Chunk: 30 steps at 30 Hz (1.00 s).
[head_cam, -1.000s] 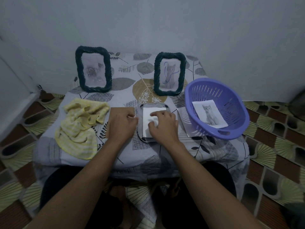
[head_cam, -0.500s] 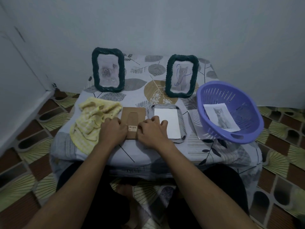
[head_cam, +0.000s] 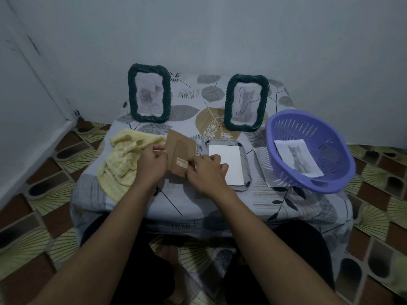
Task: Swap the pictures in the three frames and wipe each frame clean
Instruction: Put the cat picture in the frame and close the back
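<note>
Backboard (head_cam: pixel 179 148), edges pinched, left hand (head_cam: pixel 152 166), right hand (head_cam: pixel 206 175)

A: What's behind everything?
B: A plain, pale blue-grey wall (head_cam: pixel 220 29) fills the top of the frame and meets a side wall (head_cam: pixel 22 95) in a corner at upper left.
A: And lower down?
B: Tiled floor (head_cam: pixel 39 205), brown and green fans, at both edges. Centre frame, a low surface (head_cam: pixel 220 201) draped in leaf-print cloth (head_cam: pixel 189 111). Dim light.

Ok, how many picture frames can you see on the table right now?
3. The left frame and right frame stand at the back; the third frame lies flat in the middle under a white sheet. None looks hidden.
</note>
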Tool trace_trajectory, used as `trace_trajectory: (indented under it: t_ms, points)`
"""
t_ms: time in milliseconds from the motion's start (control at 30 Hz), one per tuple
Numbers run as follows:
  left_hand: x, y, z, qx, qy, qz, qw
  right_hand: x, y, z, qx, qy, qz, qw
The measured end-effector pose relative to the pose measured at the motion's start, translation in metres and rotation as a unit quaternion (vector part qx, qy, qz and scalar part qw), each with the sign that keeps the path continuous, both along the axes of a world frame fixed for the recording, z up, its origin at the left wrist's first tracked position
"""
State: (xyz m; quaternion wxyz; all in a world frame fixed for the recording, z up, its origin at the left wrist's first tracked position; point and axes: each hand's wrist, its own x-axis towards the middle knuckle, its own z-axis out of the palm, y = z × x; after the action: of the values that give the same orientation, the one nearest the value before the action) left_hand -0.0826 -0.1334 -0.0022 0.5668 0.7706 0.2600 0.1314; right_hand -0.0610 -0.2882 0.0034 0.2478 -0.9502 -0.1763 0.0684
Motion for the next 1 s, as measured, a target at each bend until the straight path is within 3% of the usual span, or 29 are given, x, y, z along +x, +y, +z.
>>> trace_trajectory:
  t_ms: [133,233,333,500,700,1000]
  points:
    - [0.003,-0.009,0.006,-0.085,-0.070,0.009,0.994,0.007,-0.012,0.012,0.170,0.000,-0.074,0.983]
    - [0.008,-0.030,0.006,-0.159,-0.092,-0.020,0.983,0.014,-0.035,0.014,0.336,0.044,-0.150,0.929]
    - [0.008,-0.043,0.005,-0.149,-0.085,-0.037,0.984,0.020,-0.052,0.011,0.410,0.098,-0.200,0.885]
    - [0.012,-0.065,0.002,-0.145,-0.065,-0.053,0.986,0.021,-0.080,0.003,0.429,0.119,-0.237,0.863]
    - [0.016,-0.088,-0.010,-0.086,-0.031,-0.042,0.995,0.019,-0.105,-0.009,0.351,0.075,-0.258,0.897]
    - [0.012,-0.100,-0.013,0.082,-0.014,-0.058,0.995,0.019,-0.122,-0.014,0.318,0.126,-0.238,0.909]
